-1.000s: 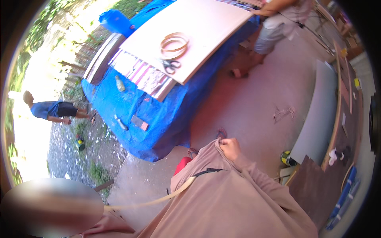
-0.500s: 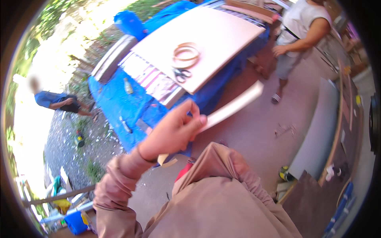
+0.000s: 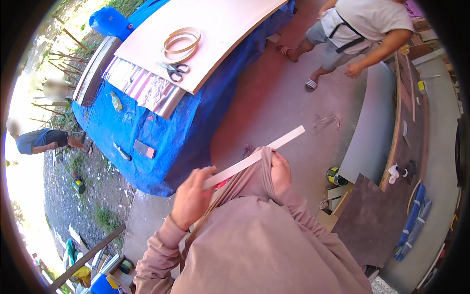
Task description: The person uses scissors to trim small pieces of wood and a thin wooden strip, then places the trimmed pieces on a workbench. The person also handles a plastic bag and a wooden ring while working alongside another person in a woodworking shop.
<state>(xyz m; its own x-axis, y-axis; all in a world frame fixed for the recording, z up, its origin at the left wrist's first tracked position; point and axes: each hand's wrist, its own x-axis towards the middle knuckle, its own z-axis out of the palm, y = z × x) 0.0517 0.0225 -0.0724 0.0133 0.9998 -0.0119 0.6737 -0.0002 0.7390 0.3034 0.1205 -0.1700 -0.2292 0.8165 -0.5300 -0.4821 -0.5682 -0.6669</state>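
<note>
My left hand [image 3: 191,197] is closed on the near end of a long, pale edging strip [image 3: 240,166]. The strip slants up to the right across the front of my brown shirt [image 3: 235,225]. My right hand [image 3: 280,172] grips a bunched fold of the shirt's hem, and that fold laps over the strip partway along. Beyond the fold, the strip's far end sticks out free. Whether my right fingers also press on the strip through the cloth is hidden.
A large pale board [image 3: 220,29] lies on a blue tarp [image 3: 171,142], with a coil of edging [image 3: 195,43] and black scissors [image 3: 175,72] on it. A co-worker in a white shirt [image 3: 372,19] stands at the right. A curved grey sheet [image 3: 370,120] leans near a dark panel [image 3: 360,225].
My left hand has come down toward my body with the strip. My right hand now shows, holding the shirt hem around it. The view has shifted, and the co-worker's pose differs.
</note>
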